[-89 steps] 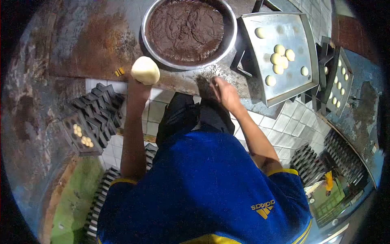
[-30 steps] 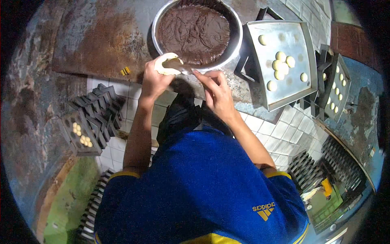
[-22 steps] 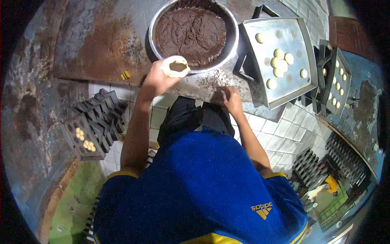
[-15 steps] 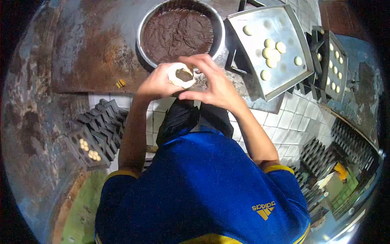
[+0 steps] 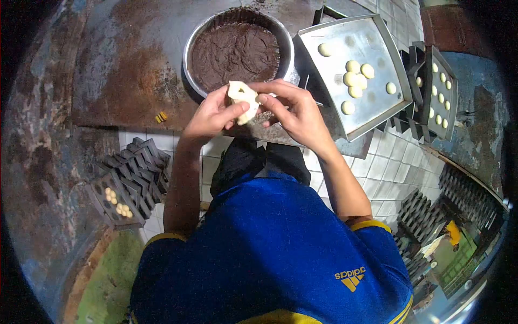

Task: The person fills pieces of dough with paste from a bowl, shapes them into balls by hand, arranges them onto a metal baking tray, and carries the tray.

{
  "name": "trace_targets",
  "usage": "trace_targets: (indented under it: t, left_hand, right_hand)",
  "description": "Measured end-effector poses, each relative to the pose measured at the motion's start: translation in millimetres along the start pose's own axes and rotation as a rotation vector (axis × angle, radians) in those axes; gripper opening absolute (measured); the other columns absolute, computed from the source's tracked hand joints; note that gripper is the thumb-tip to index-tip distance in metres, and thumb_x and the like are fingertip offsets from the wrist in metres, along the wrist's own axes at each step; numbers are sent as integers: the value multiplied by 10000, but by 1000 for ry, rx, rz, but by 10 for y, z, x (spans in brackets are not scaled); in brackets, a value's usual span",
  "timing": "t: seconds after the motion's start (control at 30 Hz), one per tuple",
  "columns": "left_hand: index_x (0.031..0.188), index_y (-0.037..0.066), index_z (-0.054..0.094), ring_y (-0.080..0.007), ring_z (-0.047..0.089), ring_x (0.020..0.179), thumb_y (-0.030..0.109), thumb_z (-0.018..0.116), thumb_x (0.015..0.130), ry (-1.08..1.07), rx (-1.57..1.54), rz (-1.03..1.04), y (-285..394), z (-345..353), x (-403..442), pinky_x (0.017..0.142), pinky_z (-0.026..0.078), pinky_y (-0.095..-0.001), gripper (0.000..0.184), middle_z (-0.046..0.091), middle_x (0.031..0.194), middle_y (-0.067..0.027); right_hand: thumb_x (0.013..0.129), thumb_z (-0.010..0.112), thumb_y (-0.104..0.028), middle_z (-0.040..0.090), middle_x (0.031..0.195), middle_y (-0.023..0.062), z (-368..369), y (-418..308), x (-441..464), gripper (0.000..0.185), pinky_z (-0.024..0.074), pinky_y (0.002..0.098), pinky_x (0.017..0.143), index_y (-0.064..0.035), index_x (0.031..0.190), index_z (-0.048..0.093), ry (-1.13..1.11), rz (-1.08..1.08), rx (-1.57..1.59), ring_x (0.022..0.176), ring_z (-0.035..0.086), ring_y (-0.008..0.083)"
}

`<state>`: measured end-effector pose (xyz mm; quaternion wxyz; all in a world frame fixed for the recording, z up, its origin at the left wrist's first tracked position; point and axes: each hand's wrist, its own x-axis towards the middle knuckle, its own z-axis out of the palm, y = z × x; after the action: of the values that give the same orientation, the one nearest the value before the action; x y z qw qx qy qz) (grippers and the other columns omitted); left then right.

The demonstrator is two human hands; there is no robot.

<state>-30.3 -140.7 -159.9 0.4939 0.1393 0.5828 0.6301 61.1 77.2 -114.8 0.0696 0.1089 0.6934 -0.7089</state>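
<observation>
Pale dough is held between both hands at the table's front edge, its rim pinched partly together with a small gap near the top. My left hand is wrapped round its left side, thumb across the front. From the right, my right hand grips the dough's other edge between thumb and fingers. Just beyond them stands a round metal bowl of dark brown paste. To its right, a metal tray bears several pale dough balls.
A small yellow object lies near the table edge. Another tray of balls stands at far right. At lower left, stacked dark trays sit below the table, with dough balls on one. A person in yellow shows at lower right.
The dough was an open cup round dark filling; its rim is now drawn together and the filling is mostly hidden. My right hand has come in from the right and closed on the dough.
</observation>
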Motion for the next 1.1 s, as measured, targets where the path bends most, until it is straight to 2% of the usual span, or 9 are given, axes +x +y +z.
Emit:
trace_targets:
  t: [0.2, 0.37, 0.5, 0.6, 0.63, 0.8, 0.93, 1.07, 1.1]
  left_hand:
    - [1219, 33, 631, -12, 520, 695, 135, 597, 998, 148, -132, 119, 3, 327, 138, 556, 376, -199, 246, 671, 977, 7]
    - [1389, 73, 490, 1, 504, 682, 229, 496, 1030, 122, -324, 49, 200, 491, 197, 467, 337, -165, 391, 581, 947, 6]
    - [1356, 56, 514, -3, 526, 717, 274, 555, 1062, 71, -437, 125, 218, 691, 254, 475, 361, -181, 369, 605, 994, -11]
    - [1269, 47, 582, -23, 575, 819, 195, 632, 1031, 161, -101, 217, 226, 901, 428, 586, 440, -196, 285, 630, 1036, -12]
    - [1215, 42, 621, -36, 602, 881, 150, 672, 1014, 210, 1, 242, 236, 978, 488, 663, 485, -205, 234, 642, 1059, -11]
    - [1195, 59, 633, -18, 573, 740, 178, 678, 1001, 319, -336, 226, 245, 1485, 785, 541, 407, -192, 232, 645, 949, 17]
    - [1215, 91, 592, 8, 479, 606, 263, 601, 1051, 280, -345, 1, 406, 1691, 851, 458, 306, -183, 239, 608, 857, 20]
    - [1353, 104, 500, 22, 430, 569, 277, 616, 1071, 179, -538, 63, 434, 1823, 970, 436, 262, -150, 351, 626, 827, -5]
    - [1353, 91, 501, 10, 478, 597, 217, 654, 1049, 242, -370, 141, 506, 1919, 979, 460, 320, -156, 363, 653, 845, -18]
  right_hand:
    - [769, 919, -332, 552, 1365, 196, -49, -314, -3, 911, 569, 429, 944, -94, 1545, 506, -36, -553, -833, 1077, 688, 365]
    - [831, 858, -215, 680, 1074, 143, -273, -345, 38, 381, 590, 434, 828, -56, 1162, 754, -1, -462, -594, 965, 716, 337]
    - [892, 778, -116, 731, 969, 143, -527, -333, -32, 201, 597, 414, 777, -37, 1077, 778, 87, -486, -533, 852, 736, 335]
    - [905, 731, -64, 736, 962, 145, -661, -305, -104, 183, 600, 397, 797, -30, 1080, 774, 119, -398, -406, 875, 741, 330]
    - [898, 726, -34, 728, 1119, 131, -801, -261, -99, 292, 601, 352, 813, -38, 1187, 767, 56, -433, -484, 981, 739, 240]
    - [814, 874, -229, 619, 1350, 135, -1121, -350, -336, 665, 576, 374, 880, -97, 1425, 650, 106, -443, -615, 1087, 681, 286]
    - [835, 878, -218, 676, 1146, 105, -1413, -176, -320, 527, 574, 364, 881, -77, 1321, 728, 35, -584, -600, 1013, 697, 255]
    - [942, 793, -169, 758, 1012, 101, -1666, 113, -324, 357, 594, 318, 746, -41, 1271, 744, 177, -458, -307, 827, 737, 192]
    - [947, 787, -156, 762, 1039, 105, -1700, 85, -394, 326, 599, 296, 733, -33, 1246, 748, 161, -231, 53, 839, 735, 184]
